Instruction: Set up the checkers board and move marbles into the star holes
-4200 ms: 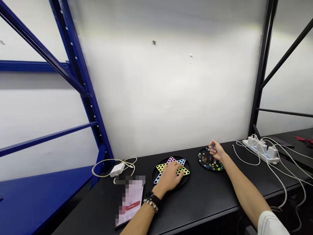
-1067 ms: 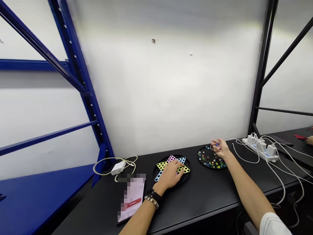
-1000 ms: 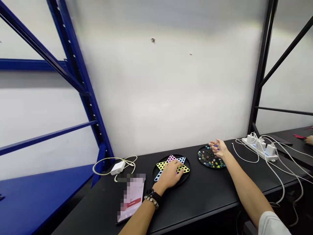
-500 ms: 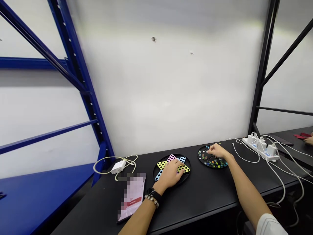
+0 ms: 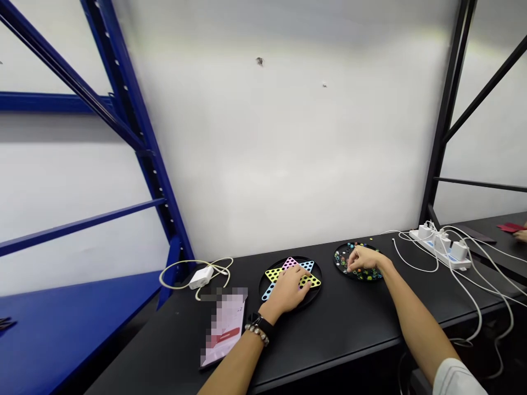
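Observation:
My left hand (image 5: 290, 288) lies with fingers spread over a star-shaped Chinese checkers board (image 5: 272, 275), which has pink, yellow and blue points full of holes. Under it is a round black tray (image 5: 315, 299). To the right, a second round dark tray (image 5: 336, 263) holds many small coloured glass marbles (image 5: 362, 274). Above its left side my right hand (image 5: 364, 259) points down, thumb and fingertips pinched together. Whatever sits between those fingertips is too small to make out. The palm of my left hand hides the middle of the board.
A phone (image 5: 225, 332) lies left of my left forearm, with a white charger (image 5: 201, 277) and looped cable behind it. At the right, a white power strip (image 5: 442, 249) carries several plugs and trailing cables. Another person's hand (image 5: 522, 235) shows at the far right edge.
My right hand has shifted down and toward me a little over the marble tray, with its fingertips pointing lower. My left hand stays on the board.

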